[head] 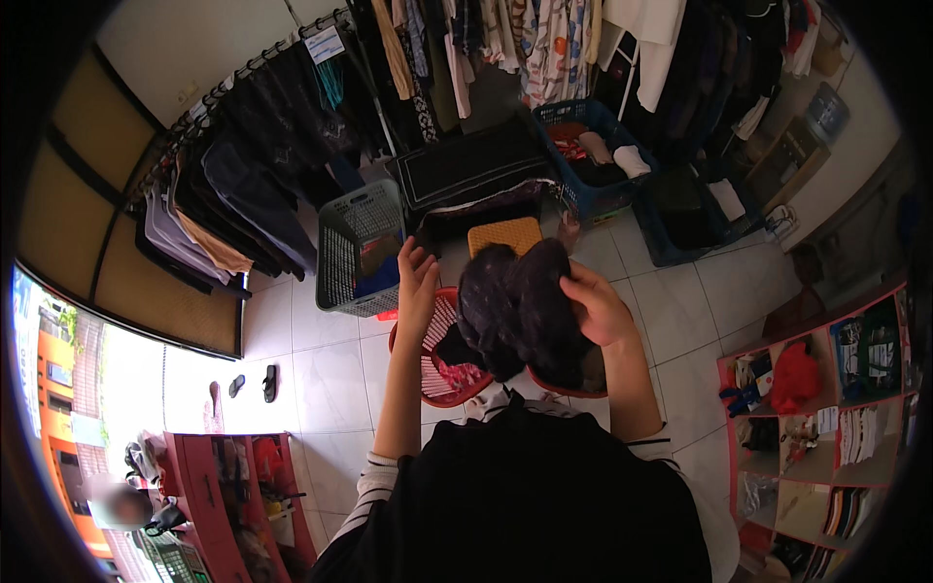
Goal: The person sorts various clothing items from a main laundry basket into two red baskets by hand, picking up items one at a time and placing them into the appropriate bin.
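Observation:
Bunched dark cloth (521,306), probably a garment, hangs from my right hand (599,304), whose thumb and fingers pinch its right side. My left hand (418,277) is raised to the left of the cloth, fingers apart and holding nothing. Below the cloth stands a red plastic laundry basket (436,393) with pink patterned and black cloth in it. A second red basket (565,392) shows only in part, its contents mostly hidden behind the dark cloth. Just beyond the cloth is a yellow woven-texture plastic stool (504,232).
A grey-green basket (361,211) with clothes stands ahead left, beside an ironing board-like black padded surface (474,164). Blue baskets (594,189) hold clothes ahead right. Garment racks (277,109) line the back. Red shelves (802,408) stand right, a red cabinet (197,474) left. Sandals (270,384) lie on the tiles.

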Demonstrator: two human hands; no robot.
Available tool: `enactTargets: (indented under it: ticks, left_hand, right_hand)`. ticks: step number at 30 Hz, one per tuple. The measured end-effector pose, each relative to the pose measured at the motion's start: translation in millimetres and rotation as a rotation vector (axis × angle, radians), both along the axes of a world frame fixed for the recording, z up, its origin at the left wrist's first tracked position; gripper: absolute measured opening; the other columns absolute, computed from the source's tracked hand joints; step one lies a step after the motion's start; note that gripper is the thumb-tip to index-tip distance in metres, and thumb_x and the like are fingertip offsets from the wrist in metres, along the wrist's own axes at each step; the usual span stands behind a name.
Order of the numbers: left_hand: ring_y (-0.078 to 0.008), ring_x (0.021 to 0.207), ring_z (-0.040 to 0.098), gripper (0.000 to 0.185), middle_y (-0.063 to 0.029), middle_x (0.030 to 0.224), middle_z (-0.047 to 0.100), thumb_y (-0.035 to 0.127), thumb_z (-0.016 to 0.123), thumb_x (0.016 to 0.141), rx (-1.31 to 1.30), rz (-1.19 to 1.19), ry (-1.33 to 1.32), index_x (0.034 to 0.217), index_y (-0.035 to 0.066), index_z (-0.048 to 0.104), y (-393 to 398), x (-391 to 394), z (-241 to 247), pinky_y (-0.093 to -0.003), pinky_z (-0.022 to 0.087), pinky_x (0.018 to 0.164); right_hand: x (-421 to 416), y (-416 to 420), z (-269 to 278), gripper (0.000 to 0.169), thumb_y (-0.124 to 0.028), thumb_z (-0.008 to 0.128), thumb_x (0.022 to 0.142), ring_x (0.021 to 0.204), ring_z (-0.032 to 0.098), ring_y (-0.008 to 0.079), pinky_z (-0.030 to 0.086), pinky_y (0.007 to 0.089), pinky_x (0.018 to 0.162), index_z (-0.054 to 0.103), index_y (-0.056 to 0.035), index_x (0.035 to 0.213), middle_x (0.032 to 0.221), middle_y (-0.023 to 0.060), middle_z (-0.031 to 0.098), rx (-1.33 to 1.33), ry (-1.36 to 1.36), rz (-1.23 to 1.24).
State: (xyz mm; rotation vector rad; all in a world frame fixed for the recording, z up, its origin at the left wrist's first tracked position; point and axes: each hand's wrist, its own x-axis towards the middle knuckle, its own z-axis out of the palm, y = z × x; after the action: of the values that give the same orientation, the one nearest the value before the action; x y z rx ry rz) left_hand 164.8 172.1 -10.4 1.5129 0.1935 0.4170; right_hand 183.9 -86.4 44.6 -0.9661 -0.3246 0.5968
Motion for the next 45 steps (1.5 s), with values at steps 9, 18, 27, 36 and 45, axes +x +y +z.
enactTargets:
  ticks: [9, 18, 27, 36, 45]
  left_hand:
    - [-0.0284, 0.089, 0.060, 0.043, -0.0187, 0.096, 0.059, 0.022, 0.063, 0.075, 0.640, -0.527, 0.183, 0.110, 0.000, 0.049, -57.8, -30.5, 25.4, -0.0377, 0.047, 0.071]
    - [-0.0222, 0.084, 0.061, 0.026, -0.0115, 0.090, 0.062, 0.008, 0.052, 0.080, 0.426, -0.632, 0.129, 0.104, -0.002, 0.052, -66.8, -37.1, 14.2, -0.0326, 0.046, 0.073]
    - [-0.0259, 0.124, 0.037, 0.066, -0.0176, 0.134, 0.037, 0.014, 0.058, 0.080, 0.156, -0.958, 0.146, 0.135, -0.001, 0.026, -117.5, -25.6, -69.8, -0.0319, 0.030, 0.102]
    - [-0.0391, 0.083, 0.057, 0.028, -0.0250, 0.085, 0.059, 0.013, 0.053, 0.080, 0.629, -0.375, 0.215, 0.106, 0.002, 0.057, -87.8, -15.6, -40.1, -0.0410, 0.047, 0.072]
    - [-0.0147, 0.068, 0.060, 0.021, -0.0069, 0.073, 0.064, 0.009, 0.054, 0.081, 0.307, -0.324, 0.193, 0.100, 0.002, 0.061, -22.7, -28.1, 49.1, -0.0293, 0.047, 0.067]
  right_hand:
    - [-0.2, 4.6, -8.1, 0.083, -0.008, 0.060, 0.082, 0.127, 0.026, 0.0191, 0.029, 0.0317, 0.102, 0.000, -0.0001, 0.140, 0.137, 0.0124, 0.026, -0.232, -0.595, 0.085]
    - [-1.6, -10.4, 2.9, 0.084, 0.004, 0.056, 0.079, 0.120, 0.034, 0.0168, 0.031, 0.0288, 0.099, -0.001, 0.0004, 0.140, 0.133, 0.0113, 0.030, -0.156, -0.310, -0.155]
    - [-25.3, 0.1, -2.5, 0.080, 0.004, 0.059, 0.075, 0.116, 0.040, 0.0192, 0.036, 0.0299, 0.095, 0.010, 0.0010, 0.138, 0.127, 0.0122, 0.038, -0.086, -0.321, -0.216]
    - [-8.7, -48.2, -22.5, 0.057, -0.003, 0.058, 0.081, 0.102, 0.051, 0.0182, 0.041, 0.0285, 0.088, 0.030, -0.0001, 0.131, 0.119, 0.0100, 0.049, -0.311, -0.252, -0.790]
    - [-2.8, -103.8, -60.6, 0.029, -0.018, 0.064, 0.081, 0.078, 0.059, 0.0167, 0.045, 0.0278, 0.075, 0.059, 0.0027, 0.101, 0.091, 0.0066, 0.063, -0.585, 0.092, -0.993]
